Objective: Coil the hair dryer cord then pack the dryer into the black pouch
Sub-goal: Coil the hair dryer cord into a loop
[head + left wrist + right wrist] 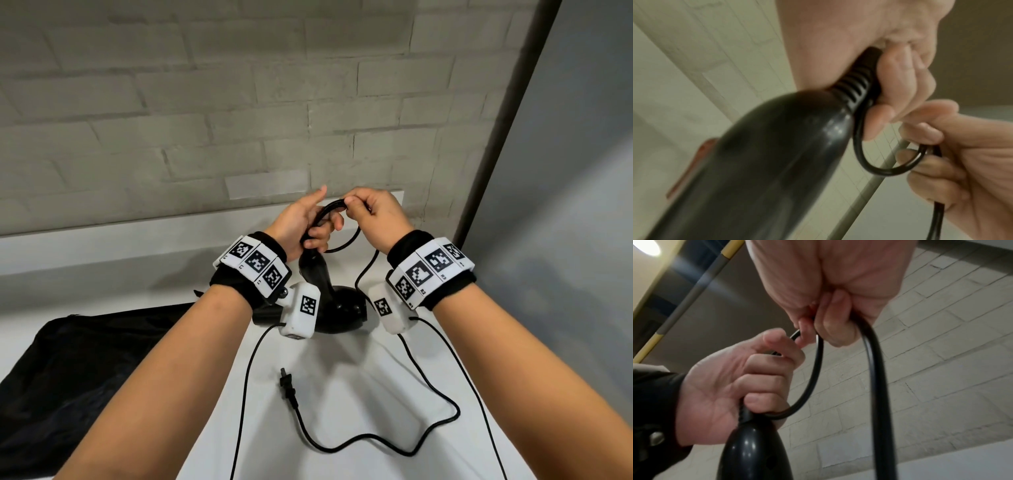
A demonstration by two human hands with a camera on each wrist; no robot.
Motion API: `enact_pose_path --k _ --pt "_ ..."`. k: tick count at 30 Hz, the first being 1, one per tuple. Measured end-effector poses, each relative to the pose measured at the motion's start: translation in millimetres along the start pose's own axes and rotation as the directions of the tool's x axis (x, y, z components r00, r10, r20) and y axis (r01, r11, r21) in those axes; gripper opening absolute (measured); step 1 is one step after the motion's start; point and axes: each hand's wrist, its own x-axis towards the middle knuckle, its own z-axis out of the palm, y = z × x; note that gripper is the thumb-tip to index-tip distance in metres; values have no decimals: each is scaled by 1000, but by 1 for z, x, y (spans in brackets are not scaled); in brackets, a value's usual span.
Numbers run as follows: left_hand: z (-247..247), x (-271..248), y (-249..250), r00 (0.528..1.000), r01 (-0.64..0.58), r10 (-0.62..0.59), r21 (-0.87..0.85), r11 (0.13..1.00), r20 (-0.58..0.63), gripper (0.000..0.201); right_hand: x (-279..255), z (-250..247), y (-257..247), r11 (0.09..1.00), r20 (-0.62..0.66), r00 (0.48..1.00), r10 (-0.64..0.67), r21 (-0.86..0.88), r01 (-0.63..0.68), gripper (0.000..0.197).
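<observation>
A glossy black hair dryer [330, 301] hangs head down over the white table [342, 359]; its handle end shows close in the left wrist view [777, 154] and the right wrist view [754, 449]. My left hand [305, 226] grips the ribbed cord collar [853, 87] at the handle's end, index finger pointing up. My right hand [371, 214] pinches the black cord [346, 240] just beside it, bending one small loop [813, 369]. The rest of the cord [428, 421] trails down to the table and ends in a plug [287, 387]. The black pouch [75, 370] lies flat at the left.
A grey brick wall [239, 120] with a pale ledge [102, 246] stands just behind the hands. A dark panel [565, 171] closes the right side. Thin sensor cables [245, 394] hang from both wrist units across the table.
</observation>
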Motion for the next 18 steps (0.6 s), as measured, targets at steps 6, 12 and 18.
enact_pose_path --k 6,12,18 --pt "1 5 4 1000 -17 17 -7 1000 -19 44 -3 0 3 999 -24 999 -34 -20 33 23" --pt "9 3 10 1000 -6 6 -6 1000 -27 45 -1 0 -1 995 -64 997 -46 82 51 22" --pt "2 0 6 1000 1 6 -240 971 29 66 -4 5 11 985 -10 1000 24 170 -22 24"
